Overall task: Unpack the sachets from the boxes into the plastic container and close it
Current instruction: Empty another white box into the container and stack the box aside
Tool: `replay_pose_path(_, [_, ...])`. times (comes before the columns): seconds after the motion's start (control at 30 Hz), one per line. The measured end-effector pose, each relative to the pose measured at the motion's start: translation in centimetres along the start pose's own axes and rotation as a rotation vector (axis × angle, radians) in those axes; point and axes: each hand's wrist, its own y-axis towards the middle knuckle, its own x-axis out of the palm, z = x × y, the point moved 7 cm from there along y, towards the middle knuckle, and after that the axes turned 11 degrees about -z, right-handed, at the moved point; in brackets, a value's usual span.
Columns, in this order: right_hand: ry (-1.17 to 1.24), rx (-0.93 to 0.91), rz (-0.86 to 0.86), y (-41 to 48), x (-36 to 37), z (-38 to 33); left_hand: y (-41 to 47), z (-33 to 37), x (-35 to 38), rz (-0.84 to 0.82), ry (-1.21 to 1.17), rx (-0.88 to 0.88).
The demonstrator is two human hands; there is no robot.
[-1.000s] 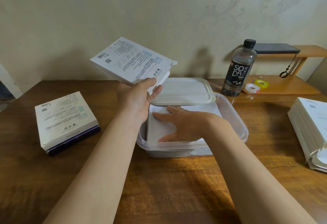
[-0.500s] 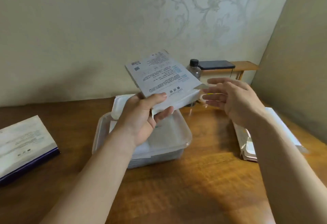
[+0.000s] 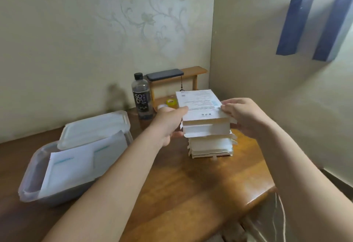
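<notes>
A white printed box [image 3: 199, 106] lies on top of a stack of opened white boxes [image 3: 211, 144] at the table's right side. My left hand [image 3: 168, 125] grips the box's left edge. My right hand [image 3: 242, 115] holds its right edge, fingers curled on the corner. At the left stands the clear plastic container [image 3: 28, 190], with white sachets [image 3: 72, 165] lying inside. Its translucent lid [image 3: 93, 129] rests tilted on the container's far rim.
A dark soda bottle [image 3: 141, 96] stands behind the stack. A small wooden shelf [image 3: 193, 70] carries a dark phone, with tape rolls [image 3: 171, 102] below. The wooden table [image 3: 191, 188] ends close at the right, by the wall corner.
The view swung right. My left hand carried the box from above the container over to the stack at the right, and my right hand came onto its right edge.
</notes>
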Motion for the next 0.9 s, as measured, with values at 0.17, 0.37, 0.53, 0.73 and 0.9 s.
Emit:
replay_pose_path(0.17, [-0.130, 0.037, 0.047, 1.1, -1.4, 1.3, 0.7, 0.7, 2.1, 0.016, 0.396, 0.041])
replay_pose_path(0.37, [-0.300, 0.040, 0.116, 2.6, -2.0, 2.3, 2.2, 0.1, 2.1, 0.082, 0.516, -0.008])
replay_pose_path(0.53, [-0.341, 0.058, 0.122, 3.6, -1.9, 3.2, 2.9, -0.5, 2.1, 0.093, 0.570, -0.026])
replay_pose_path(0.73, [-0.398, 0.079, 0.139, 4.0, -2.1, 3.6, 3.5, -1.6, 2.2, 0.061, 0.547, -0.048])
replay_pose_path(0.9, [-0.420, 0.104, 0.131, 4.3, -2.1, 3.9, 4.0, -2.4, 2.2, 0.035, 0.560, -0.093])
